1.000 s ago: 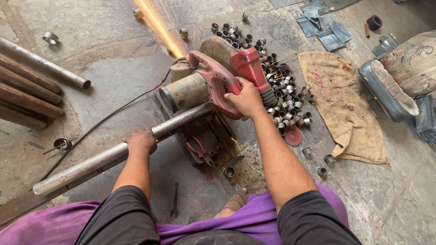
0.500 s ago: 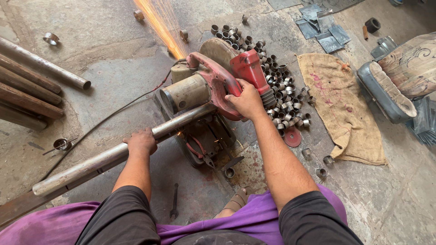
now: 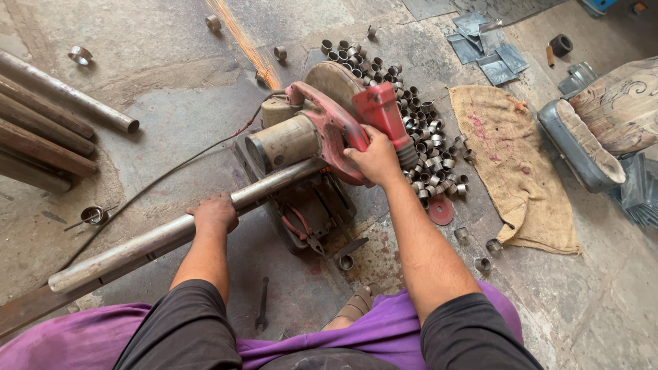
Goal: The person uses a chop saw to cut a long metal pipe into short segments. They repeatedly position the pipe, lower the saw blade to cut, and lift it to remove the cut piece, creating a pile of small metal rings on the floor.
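Right hand (image 3: 373, 159) gripping handle of red chop saw (image 3: 322, 130), saw tilted down onto steel pipe (image 3: 171, 233). Left hand (image 3: 214, 212) pressed on the pipe, just beside the saw. Sparks (image 3: 240, 41) spraying away across the floor. Pile of cut rings (image 3: 425, 151) right of the saw, burlap sack (image 3: 510, 164) beyond it.

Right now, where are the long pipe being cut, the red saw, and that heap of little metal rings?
long pipe (image 3: 147, 243), head view, on its bare middle stretch.
red saw (image 3: 322, 123), head view, on its red guard.
heap of little metal rings (image 3: 432, 161), head view, on rings near the heap's middle.
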